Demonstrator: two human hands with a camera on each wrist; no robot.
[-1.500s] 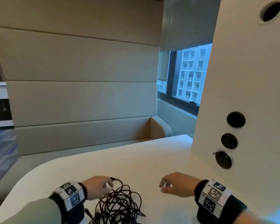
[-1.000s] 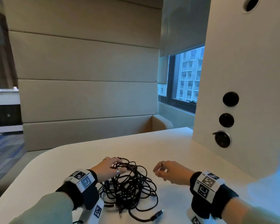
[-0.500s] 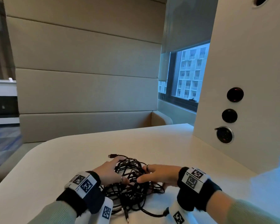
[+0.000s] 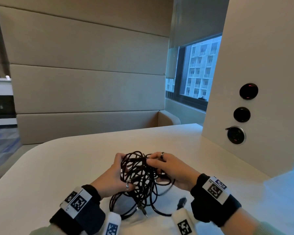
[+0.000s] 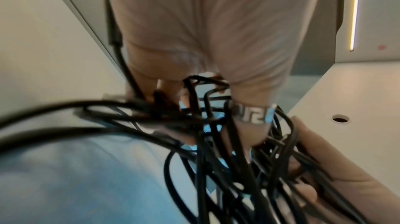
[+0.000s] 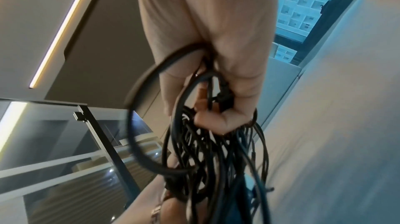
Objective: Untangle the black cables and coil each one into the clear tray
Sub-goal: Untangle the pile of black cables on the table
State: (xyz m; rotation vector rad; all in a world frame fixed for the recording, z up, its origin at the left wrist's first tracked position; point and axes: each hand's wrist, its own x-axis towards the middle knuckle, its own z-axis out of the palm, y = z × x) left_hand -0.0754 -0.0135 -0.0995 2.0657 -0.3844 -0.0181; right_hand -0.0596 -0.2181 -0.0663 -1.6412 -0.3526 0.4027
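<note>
A tangled bundle of black cables (image 4: 141,177) is lifted off the pale table (image 4: 58,167) between both hands, with loose loops and a plug end (image 4: 143,213) trailing down to the tabletop. My left hand (image 4: 116,175) grips the left side of the bundle, its fingers curled into the strands (image 5: 216,125). From the right, my right hand (image 4: 168,168) curls its fingers round several strands (image 6: 212,125) and a black connector (image 6: 225,97). No clear tray shows in any view.
A white wall panel (image 4: 261,65) with three round black sockets (image 4: 242,114) rises at the table's right edge. A padded bench (image 4: 92,99) runs behind the table, and a window (image 4: 199,68) lies beyond.
Both hands have closed in on the cable bundle and raised it off the table; earlier the right hand hovered apart from it, holding nothing.
</note>
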